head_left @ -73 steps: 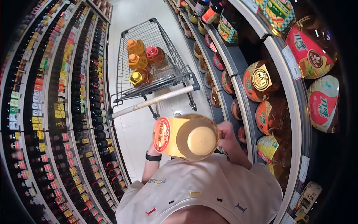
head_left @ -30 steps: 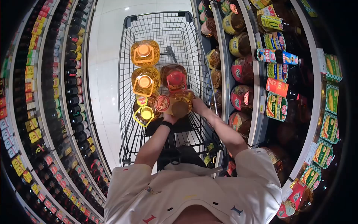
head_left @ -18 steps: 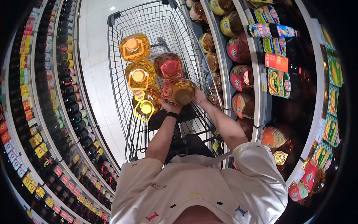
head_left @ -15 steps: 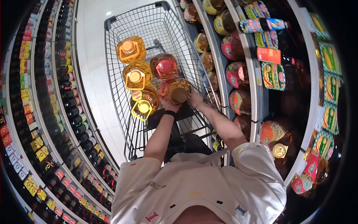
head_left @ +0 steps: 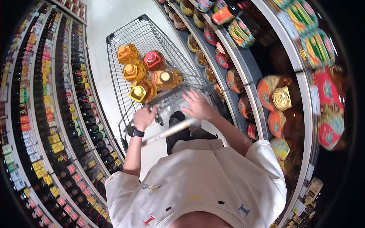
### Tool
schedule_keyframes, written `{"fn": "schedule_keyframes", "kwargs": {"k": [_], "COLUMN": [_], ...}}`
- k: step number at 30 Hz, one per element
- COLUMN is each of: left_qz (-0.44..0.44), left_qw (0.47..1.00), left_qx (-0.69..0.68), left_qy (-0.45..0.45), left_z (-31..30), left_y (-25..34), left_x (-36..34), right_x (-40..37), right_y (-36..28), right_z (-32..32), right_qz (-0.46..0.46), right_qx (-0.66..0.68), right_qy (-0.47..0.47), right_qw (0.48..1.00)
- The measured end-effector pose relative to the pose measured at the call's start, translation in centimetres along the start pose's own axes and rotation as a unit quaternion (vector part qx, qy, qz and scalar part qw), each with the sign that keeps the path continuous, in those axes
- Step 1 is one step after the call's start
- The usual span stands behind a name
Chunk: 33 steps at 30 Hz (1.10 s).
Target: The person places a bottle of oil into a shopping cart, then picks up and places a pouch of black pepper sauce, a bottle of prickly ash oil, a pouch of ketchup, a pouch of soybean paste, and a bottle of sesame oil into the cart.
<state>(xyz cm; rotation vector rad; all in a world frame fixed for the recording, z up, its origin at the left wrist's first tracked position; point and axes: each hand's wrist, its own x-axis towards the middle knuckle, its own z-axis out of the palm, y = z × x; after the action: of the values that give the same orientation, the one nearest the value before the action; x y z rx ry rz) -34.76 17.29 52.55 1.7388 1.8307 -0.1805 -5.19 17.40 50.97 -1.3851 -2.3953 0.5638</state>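
Observation:
Several large oil bottles stand in a wire shopping cart point(head_left: 114, 68). Three with orange and yellow caps point(head_left: 130, 72) line its left side, a red-capped one point(head_left: 153, 60) is at the right, and a bottle with a pale round cap point(head_left: 167, 79) stands nearest me on the right. My left hand point(head_left: 145, 117), with a dark watch on its wrist, hovers over the cart's near end, fingers apart and nothing in them. My right hand point(head_left: 198, 106) is spread and empty, just behind the bottles and above the white handle bar point(head_left: 173, 130).
Shelves of bottles point(head_left: 81, 95) run along the left. On the right, shelves point(head_left: 253, 102) hold large oil bottles and a bottle lying on its side point(head_left: 224, 15). A pale tiled floor point(head_left: 100, 15) stretches ahead between them.
Both hands have let go of the pale-capped bottle, which now stands in the cart, and have drawn back toward the handle and apart. The view has shifted along the shelves.

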Motion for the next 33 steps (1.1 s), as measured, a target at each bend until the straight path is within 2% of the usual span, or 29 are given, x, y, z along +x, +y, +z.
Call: {"fn": "schedule_keyframes", "kwargs": {"k": [1, 3, 4, 7, 11, 17, 23, 25, 26, 27, 33], "left_qz": [-0.061, 0.002, 0.038, -0.037, -0.016, -0.034, -0.006, 0.005, 0.008, 0.009, 0.002], "left_qw": [0.997, 0.982, 0.954, 0.965, 0.973, 0.976, 0.972, 0.965, 0.963, 0.961, 0.964], "left_qx": [0.048, 0.067, 0.1, 0.119, 0.099, 0.099, 0.085, 0.109, 0.113, 0.116, 0.1], "left_qy": [0.025, 0.177, 0.279, 0.231, 0.21, 0.188, 0.218, 0.238, 0.246, 0.25, 0.246], "left_z": [1.1, 4.0, 5.9, 6.1, 6.7, 9.2, 13.5, 14.9, 15.6, 16.5, 20.7], "left_y": [-0.6, -1.5, -2.0, -1.4, -1.9, -0.2, 0.3, 1.2, 1.3, 1.4, 1.7], "left_x": [-1.3, -3.8, -4.0, -4.0, -5.5, -9.4, -14.2, -16.5, -17.5, -18.7, -25.3], "right_x": [-1.1, -1.0, -1.4, -2.3, -4.1, -9.1, -16.1, -18.4, -19.7, -21.0, -28.4], "right_y": [0.1, -0.3, -0.4, -0.5, -1.2, -2.7, -4.3, -4.3, -4.4, -4.9, -7.9], "right_z": [0.8, -0.4, 0.0, 0.6, -0.5, -1.1, -1.7, -0.8, 0.1, -0.1, 1.0], "right_qz": [-0.028, 0.038, 0.028, 0.031, 0.039, 0.059, 0.079, 0.08, 0.064, 0.066, 0.106], "right_qx": [-0.041, 0.044, 0.012, 0.004, 0.005, -0.016, -0.006, 0.005, -0.001, 0.002, 0.01], "right_qy": [0.044, -0.045, -0.036, -0.052, -0.088, -0.087, -0.089, -0.065, -0.001, 0.005, -0.01], "right_qw": [0.998, 0.997, 0.999, 0.998, 0.995, 0.994, 0.993, 0.995, 0.998, 0.998, 0.994]}}
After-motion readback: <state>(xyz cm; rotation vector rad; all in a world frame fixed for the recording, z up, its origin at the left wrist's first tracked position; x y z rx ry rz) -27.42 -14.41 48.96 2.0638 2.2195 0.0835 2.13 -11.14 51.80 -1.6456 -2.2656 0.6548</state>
